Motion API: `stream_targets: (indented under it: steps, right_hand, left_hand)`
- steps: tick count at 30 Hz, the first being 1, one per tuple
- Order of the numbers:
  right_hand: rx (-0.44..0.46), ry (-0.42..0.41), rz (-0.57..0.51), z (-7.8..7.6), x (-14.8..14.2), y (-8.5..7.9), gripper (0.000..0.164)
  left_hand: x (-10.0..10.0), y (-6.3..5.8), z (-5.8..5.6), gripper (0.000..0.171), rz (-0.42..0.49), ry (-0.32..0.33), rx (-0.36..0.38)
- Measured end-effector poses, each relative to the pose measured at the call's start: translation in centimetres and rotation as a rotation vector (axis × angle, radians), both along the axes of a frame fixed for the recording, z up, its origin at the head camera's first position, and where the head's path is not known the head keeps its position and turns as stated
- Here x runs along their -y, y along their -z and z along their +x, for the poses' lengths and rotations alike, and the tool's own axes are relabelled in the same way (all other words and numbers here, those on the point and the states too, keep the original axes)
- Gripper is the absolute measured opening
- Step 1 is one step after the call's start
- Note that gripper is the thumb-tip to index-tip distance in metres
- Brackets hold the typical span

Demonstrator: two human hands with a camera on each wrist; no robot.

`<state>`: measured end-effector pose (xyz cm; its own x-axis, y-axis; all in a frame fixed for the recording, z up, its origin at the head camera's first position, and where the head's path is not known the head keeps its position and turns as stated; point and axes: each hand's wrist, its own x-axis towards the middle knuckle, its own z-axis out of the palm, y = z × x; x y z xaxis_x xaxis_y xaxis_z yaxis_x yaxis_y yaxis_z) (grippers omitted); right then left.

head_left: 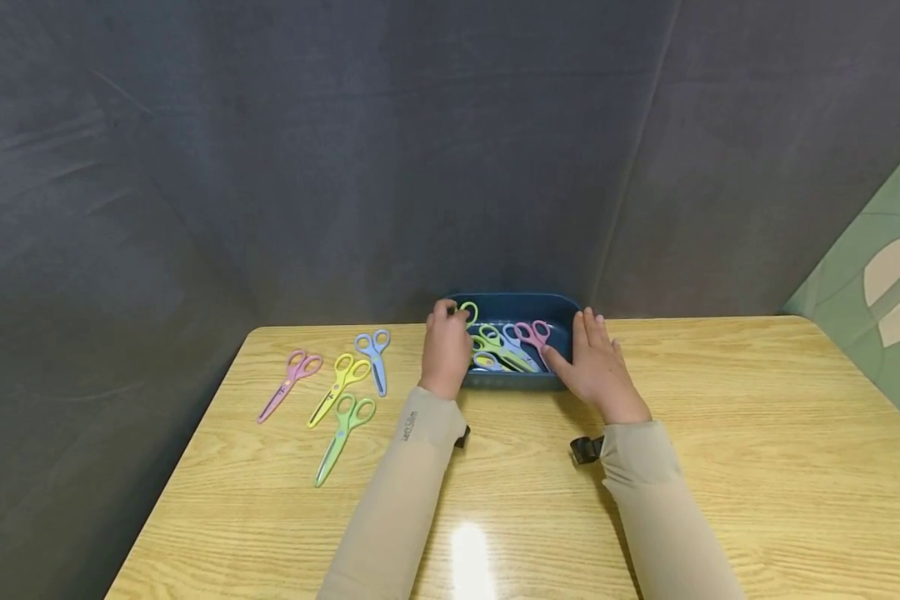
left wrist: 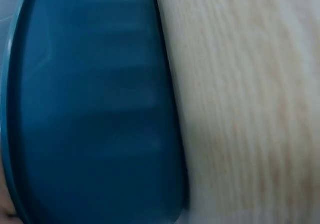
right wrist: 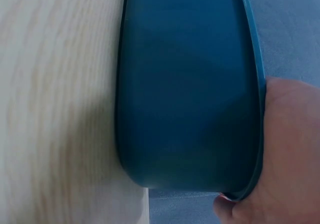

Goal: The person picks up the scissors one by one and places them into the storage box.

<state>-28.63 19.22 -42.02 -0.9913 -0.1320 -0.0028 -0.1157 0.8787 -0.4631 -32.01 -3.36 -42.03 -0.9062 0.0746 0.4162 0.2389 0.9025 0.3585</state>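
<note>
A dark blue plastic bin [head_left: 516, 381] stands at the table's far edge, with several scissors inside. Among them are green scissors [head_left: 487, 337] and pink scissors [head_left: 533, 333]. My left hand [head_left: 447, 350] grips the bin's left end, its fingertips beside a light green scissor handle [head_left: 468, 312]. At the right end my right hand [head_left: 603, 371] holds the rim, thumb on the inner side and fingers along the outside. The right wrist view shows that hand [right wrist: 292, 154] around the rim. In the left wrist view the bin's side wall [left wrist: 100, 109] hides most of the left hand.
Left of the bin, pink scissors [head_left: 290, 385], yellow scissors [head_left: 339, 389], blue scissors [head_left: 375, 362] and green scissors [head_left: 345, 437] lie apart on the wooden table [head_left: 525, 500]. A dark grey cloth [head_left: 450, 150] hangs behind the table.
</note>
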Motion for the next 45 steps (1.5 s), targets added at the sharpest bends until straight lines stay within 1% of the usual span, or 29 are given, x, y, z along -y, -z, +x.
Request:
stream_targets:
  steps: [3, 9, 11, 14, 16, 19, 23, 30, 34, 37, 41, 45]
  right_hand:
    - [-0.003, 0.002, -0.003, 0.1, -0.1, 0.0, 0.092]
    - [-0.006, -0.002, -0.005, 0.0, -0.1, 0.2, 0.091]
    - [-0.006, -0.003, -0.006, 0.0, -0.1, 0.2, 0.092]
    - [-0.009, -0.003, -0.008, 0.0, -0.1, 0.2, 0.092]
    - [-0.009, -0.002, -0.009, 0.0, -0.1, 0.2, 0.092]
    - [-0.008, -0.002, -0.007, 0.0, -0.1, 0.2, 0.093]
    - [-0.005, 0.0, -0.003, 0.0, 0.0, 0.1, 0.093]
    - [-0.007, 0.008, 0.016, 0.0, 0.0, 0.3, 0.091]
    - [-0.02, 0.015, 0.036, 0.0, 0.1, 0.3, 0.089]
    - [-0.031, 0.018, 0.044, 0.1, 0.2, 0.3, 0.087]
    - [-0.034, 0.021, 0.051, 0.2, 0.3, 0.1, 0.087]
    - [-0.03, 0.026, 0.055, 0.3, 0.3, 0.0, 0.087]
  left_hand:
    - [-0.2, -0.1, -0.2, 0.023, -0.041, -0.003, 0.03]
    - [-0.4, 0.0, -0.3, 0.014, -0.192, -0.027, 0.066]
    - [-0.5, 0.0, -0.3, 0.014, -0.211, -0.031, 0.095]
    - [-0.5, 0.1, -0.3, 0.016, -0.216, -0.028, 0.129]
    - [-0.5, 0.1, -0.3, 0.017, -0.208, -0.024, 0.141]
    - [-0.4, 0.2, -0.3, 0.019, -0.191, -0.016, 0.12]
    - [-0.2, 0.3, -0.1, 0.019, -0.134, 0.003, 0.071]
    - [-0.1, 0.6, 0.3, 0.021, -0.018, 0.026, 0.051]
    - [0.1, 0.9, 0.6, 0.018, 0.023, 0.04, 0.008]
    - [0.3, 1.0, 0.9, 0.017, 0.059, 0.064, -0.016]
    - [0.6, 1.1, 1.2, 0.019, 0.096, 0.104, -0.013]
    - [0.8, 1.2, 1.2, 0.021, 0.104, 0.144, 0.01]
